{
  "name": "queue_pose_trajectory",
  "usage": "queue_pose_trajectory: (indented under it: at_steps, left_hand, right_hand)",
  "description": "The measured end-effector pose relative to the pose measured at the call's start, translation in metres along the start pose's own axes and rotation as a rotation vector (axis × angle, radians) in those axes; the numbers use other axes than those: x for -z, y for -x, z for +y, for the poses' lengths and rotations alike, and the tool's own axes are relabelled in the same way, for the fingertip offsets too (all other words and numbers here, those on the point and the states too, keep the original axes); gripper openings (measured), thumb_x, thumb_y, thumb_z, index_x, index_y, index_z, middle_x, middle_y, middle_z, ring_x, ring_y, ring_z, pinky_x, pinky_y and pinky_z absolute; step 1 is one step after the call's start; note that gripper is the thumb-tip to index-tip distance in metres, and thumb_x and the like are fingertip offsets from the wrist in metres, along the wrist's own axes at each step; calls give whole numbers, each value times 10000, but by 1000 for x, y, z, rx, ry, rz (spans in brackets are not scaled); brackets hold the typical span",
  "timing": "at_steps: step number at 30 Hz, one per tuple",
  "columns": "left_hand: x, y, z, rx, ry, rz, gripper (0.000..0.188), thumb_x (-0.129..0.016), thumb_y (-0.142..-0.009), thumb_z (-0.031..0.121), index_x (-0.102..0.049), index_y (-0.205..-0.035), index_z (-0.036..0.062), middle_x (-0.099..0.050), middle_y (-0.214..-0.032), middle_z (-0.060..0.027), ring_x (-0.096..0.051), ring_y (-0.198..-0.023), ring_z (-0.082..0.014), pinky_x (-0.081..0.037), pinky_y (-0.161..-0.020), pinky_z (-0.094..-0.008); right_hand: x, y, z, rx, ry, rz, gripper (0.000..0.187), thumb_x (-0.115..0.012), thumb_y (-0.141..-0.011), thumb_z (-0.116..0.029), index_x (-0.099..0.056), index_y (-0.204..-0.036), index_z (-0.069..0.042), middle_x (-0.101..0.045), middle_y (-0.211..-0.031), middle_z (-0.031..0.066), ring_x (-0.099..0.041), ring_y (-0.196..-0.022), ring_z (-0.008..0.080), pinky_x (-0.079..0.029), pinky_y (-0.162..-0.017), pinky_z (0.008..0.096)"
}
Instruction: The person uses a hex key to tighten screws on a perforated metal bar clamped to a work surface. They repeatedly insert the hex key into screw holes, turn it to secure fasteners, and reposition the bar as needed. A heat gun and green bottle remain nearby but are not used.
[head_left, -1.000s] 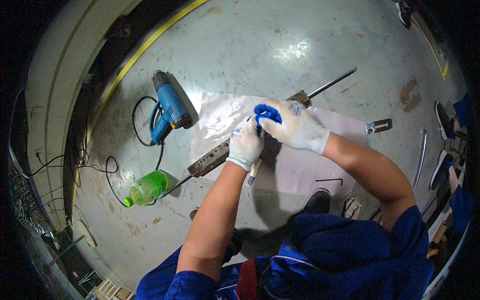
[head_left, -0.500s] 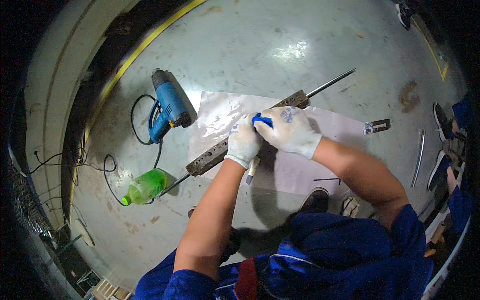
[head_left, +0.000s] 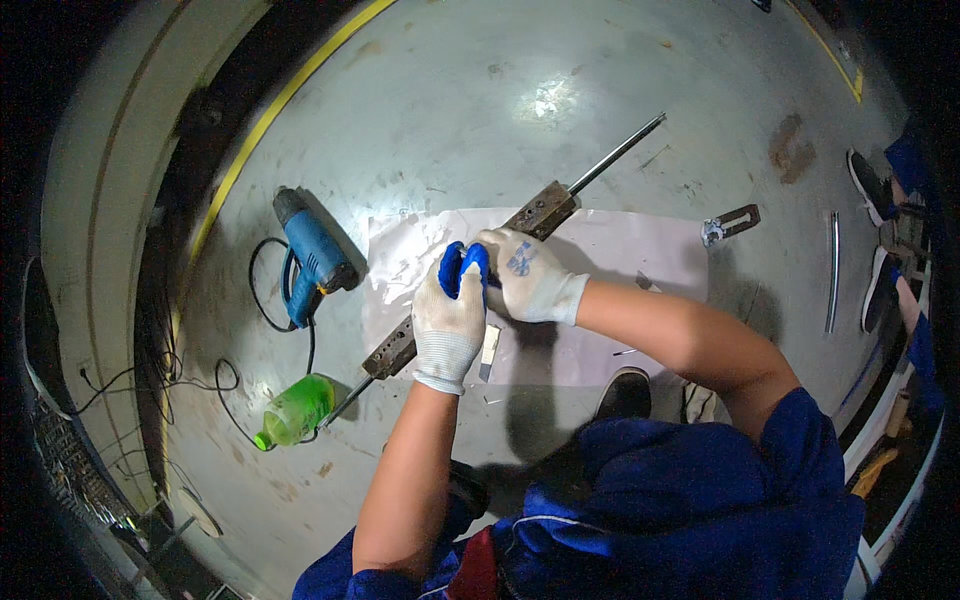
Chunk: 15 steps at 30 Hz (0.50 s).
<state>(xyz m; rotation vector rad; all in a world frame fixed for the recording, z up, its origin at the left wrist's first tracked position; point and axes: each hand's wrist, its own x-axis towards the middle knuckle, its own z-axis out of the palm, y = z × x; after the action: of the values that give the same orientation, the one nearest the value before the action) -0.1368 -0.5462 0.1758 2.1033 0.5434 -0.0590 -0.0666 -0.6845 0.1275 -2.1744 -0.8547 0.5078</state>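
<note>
A long dark metal block with holes lies slantwise on a pale sheet. A shiny round rod sticks out at both of its ends. My left hand, in a white knit glove with blue palm coating, is over the block's middle, thumb and fingers curled together. Against its fingertips rests my gloved right hand, fingers bent and pressed in. Something small and greyish shows between the fingertips, too small to name. Just below the hands lies a small flat pale piece with a dark grey end.
A blue heat gun with a black cord lies at the left, above a green plastic bottle on its side. At the right are a slotted metal bracket, a thin metal tube and another person's shoes.
My left hand has turned, so more blue coating shows between thumb and fingers. The hands remain together over the block. The whole view has shifted, placing the block further left and lower.
</note>
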Motion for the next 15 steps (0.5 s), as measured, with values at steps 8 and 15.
queue_pose_trajectory:
  at_steps: [8,15]
  left_hand:
    - [-6,-8,14,6,-260,8,410,-641,-983,329,-715,-1161,-32,-733,-1069,-273,-712,-1023,-432,-557,-909,-468]
    - [4,-9,0,-76,-495,-98,356,-590,-992,272,-670,-1185,-16,-692,-1058,-314,-667,-1001,-491,-529,-890,-548]
  right_hand:
    - [-17,-13,26,24,152,-17,310,-649,-906,-320,-637,-1100,-78,-689,-1117,170,-681,-1093,323,-535,-961,410]
    - [-13,-9,20,65,322,67,222,-599,-950,-222,-675,-1124,-107,-703,-1089,152,-716,-1026,311,-561,-890,419]
